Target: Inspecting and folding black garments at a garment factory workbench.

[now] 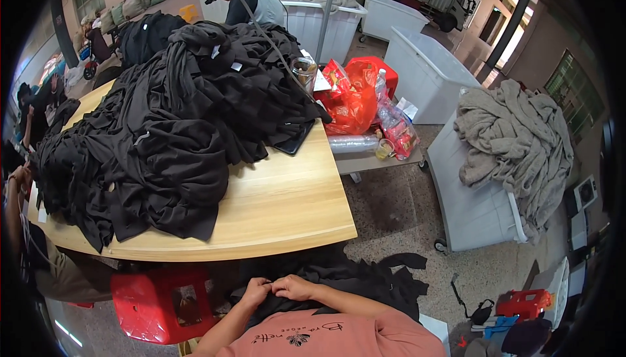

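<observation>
Dark cloth, seemingly a black garment [385, 285], lies across my lap below the table edge. My left hand [257, 291] and my right hand [293, 287] are close together over it, fingers closed in a pinch on the dark fabric. The exact bit of cloth between the fingertips is too small to make out. In front of me, a big heap of black garments [176, 135] covers much of the light wooden table [287, 194].
A red plastic stool [143, 301] stands at my left. Right of the table are red plastic bags [349, 99], a jar [304, 72] and a white wheeled bin [479, 210] piled with grey cloth [515, 135]. A co-worker [251, 1] bends beyond the heap; others are at far left.
</observation>
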A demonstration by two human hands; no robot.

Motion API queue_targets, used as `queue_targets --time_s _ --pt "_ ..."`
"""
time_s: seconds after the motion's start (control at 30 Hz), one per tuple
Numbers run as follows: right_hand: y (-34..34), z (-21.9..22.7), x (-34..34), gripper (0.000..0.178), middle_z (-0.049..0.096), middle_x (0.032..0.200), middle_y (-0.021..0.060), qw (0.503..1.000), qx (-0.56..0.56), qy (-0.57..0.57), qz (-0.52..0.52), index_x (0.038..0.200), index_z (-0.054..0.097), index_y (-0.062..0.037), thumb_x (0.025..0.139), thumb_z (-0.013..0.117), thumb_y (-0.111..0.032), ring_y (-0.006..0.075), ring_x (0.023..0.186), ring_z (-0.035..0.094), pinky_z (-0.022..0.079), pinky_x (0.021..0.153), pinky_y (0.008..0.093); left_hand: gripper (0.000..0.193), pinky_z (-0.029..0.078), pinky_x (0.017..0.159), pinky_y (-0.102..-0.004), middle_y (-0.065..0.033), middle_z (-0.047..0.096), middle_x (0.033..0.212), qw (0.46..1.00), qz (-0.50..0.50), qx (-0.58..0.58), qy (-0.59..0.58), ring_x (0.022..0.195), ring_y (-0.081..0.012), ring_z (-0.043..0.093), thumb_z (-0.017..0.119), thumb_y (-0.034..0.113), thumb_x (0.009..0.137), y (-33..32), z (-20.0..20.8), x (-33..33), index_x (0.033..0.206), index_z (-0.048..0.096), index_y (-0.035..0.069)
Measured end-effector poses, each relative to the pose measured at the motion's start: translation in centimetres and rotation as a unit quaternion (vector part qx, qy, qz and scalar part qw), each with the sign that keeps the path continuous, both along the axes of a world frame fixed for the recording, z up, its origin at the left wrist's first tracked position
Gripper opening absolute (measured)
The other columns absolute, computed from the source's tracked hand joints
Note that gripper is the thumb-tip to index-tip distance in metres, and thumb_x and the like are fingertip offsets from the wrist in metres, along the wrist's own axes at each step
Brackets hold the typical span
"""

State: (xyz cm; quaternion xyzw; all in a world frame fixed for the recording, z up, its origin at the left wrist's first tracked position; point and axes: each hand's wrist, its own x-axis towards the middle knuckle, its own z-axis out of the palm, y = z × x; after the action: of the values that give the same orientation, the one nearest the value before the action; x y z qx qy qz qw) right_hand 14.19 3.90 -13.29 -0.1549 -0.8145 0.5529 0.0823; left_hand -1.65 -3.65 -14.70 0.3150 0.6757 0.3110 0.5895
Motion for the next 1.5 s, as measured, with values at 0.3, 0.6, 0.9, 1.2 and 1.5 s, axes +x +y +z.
queue_targets --time_s 0.3,0.6,0.9,1.2,1.5 --pt "-0.2 1.4 0.1 0.010 0.060 0.079 0.0152 0.976 0.171 -0.092 0.097 0.075 0.057 -0.0035 0.070 0.060 -0.011 0.0339 0.074 0.058 0.045 0.063 0.0416 0.016 0.043 0.058 -0.0256 -0.0075 0.062 0.071 0.998 0.034 0.012 -0.050 0.063 -0.0123 0.053 0.061 0.008 0.074 0.4 0.0 -0.1 0.081 0.064 -0.006" --pt "-0.6 2.1 0.1 0.007 0.054 0.073 0.0111 0.980 0.187 0.068 -0.014 0.076 0.053 -0.0040 0.073 0.056 -0.010 0.0320 0.065 0.056 0.045 0.055 0.0414 0.009 0.043 0.057 -0.0236 -0.0045 0.061 0.069 0.999 -0.003 0.024 -0.041 0.061 -0.0097 0.053 0.060 0.004 0.070 0.3 0.3 -0.5 0.075 0.064 -0.003" --pt "-1.9 0.3 -0.6 0.010 0.052 0.068 0.0088 0.946 0.284 0.140 -0.068 0.081 0.051 -0.0029 0.072 0.055 -0.003 0.0259 0.059 0.057 0.046 0.048 0.0354 0.008 0.041 0.061 -0.0206 -0.0006 0.060 0.071 0.973 -0.058 0.054 -0.215 0.064 -0.0081 0.053 0.056 0.002 0.075 -0.2 -1.5 -2.2 0.075 0.063 0.000" --pt "-1.5 1.0 -0.9 0.009 0.050 0.067 0.0091 0.959 0.252 0.111 -0.072 0.082 0.050 -0.0033 0.074 0.055 -0.004 0.0276 0.059 0.055 0.044 0.047 0.0364 0.009 0.042 0.063 -0.0195 -0.0001 0.060 0.073 0.966 -0.002 0.019 -0.258 0.065 -0.0071 0.053 0.055 0.004 0.080 -0.8 -0.2 -2.1 0.079 0.063 0.000" --pt "-1.4 1.5 -0.8 0.012 0.050 0.068 0.0092 0.961 0.227 0.135 -0.077 0.082 0.050 -0.0036 0.072 0.057 -0.003 0.0272 0.060 0.055 0.043 0.047 0.0360 0.009 0.042 0.065 -0.0197 0.0006 0.060 0.077 0.955 -0.011 0.035 -0.295 0.069 -0.0067 0.053 0.060 0.003 0.077 -1.4 -0.5 -2.7 0.085 0.062 0.000"
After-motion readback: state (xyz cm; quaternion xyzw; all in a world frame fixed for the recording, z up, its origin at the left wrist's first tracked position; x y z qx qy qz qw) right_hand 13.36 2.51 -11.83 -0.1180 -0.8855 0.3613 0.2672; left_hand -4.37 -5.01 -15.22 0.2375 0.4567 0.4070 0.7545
